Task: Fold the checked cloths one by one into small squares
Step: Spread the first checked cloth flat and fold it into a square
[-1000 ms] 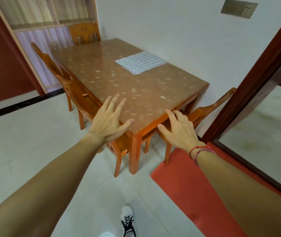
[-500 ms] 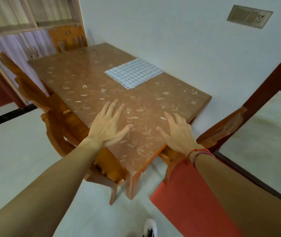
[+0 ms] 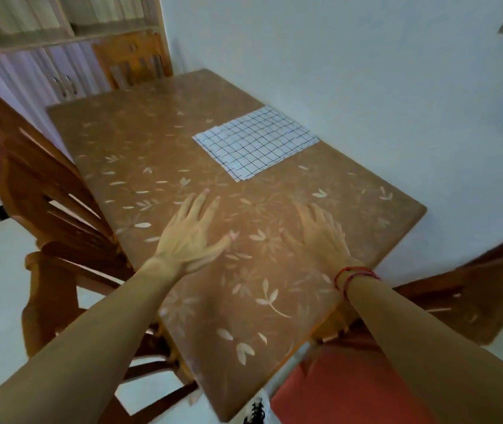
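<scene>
Our left grip point(image 3: 192, 237) and right grip point(image 3: 320, 237) are both released, fingers spread straight and holding nothing, low over the near half of the bench point(image 3: 140, 154). We cannot tell whether they touch its surface. The checked cloth point(image 3: 254, 142) lies flat on the far half, close to the edge along the wall point(image 3: 366, 71) and well apart from both grips.

We judge the main risk to be the long reach. If we drag the cloth toward us by one corner, it may bunch or skew on the glossy top, and the first fold then goes crooked. Its left edge hints at more than one layer, though we cannot tell. A careless pinch there could lift two cloths at once. Pushing rather than lifting could slide it off on the wall side. The chair point(image 3: 45, 215) crowds our left arm.
</scene>
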A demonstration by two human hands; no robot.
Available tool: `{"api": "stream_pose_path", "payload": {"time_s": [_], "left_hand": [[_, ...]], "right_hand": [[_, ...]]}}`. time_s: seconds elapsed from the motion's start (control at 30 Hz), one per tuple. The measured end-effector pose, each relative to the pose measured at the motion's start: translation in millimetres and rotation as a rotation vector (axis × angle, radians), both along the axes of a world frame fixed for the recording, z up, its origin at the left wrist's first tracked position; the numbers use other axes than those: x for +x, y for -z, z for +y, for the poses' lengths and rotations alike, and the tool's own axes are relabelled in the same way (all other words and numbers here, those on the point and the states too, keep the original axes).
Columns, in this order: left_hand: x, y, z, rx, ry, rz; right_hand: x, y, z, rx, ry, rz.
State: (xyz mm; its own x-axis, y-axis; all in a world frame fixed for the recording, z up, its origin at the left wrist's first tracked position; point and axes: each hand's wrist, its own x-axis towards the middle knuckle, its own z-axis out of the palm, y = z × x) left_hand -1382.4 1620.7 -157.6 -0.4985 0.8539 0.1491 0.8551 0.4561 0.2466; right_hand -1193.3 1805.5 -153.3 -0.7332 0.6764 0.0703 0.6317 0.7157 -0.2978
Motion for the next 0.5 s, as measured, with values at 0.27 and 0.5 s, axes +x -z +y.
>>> {"api": "stream_pose_path", "payload": {"time_s": [0.27, 0.5], "left_hand": [[-50, 15, 57, -0.021, -0.055, -0.032], [-82, 28, 84, -0.038, -0.041, -0.041]], "right_hand": [[-61, 13, 64, -0.028, -0.065, -0.036], [-96, 19, 88, -0.036, -0.083, 0.010]]}}
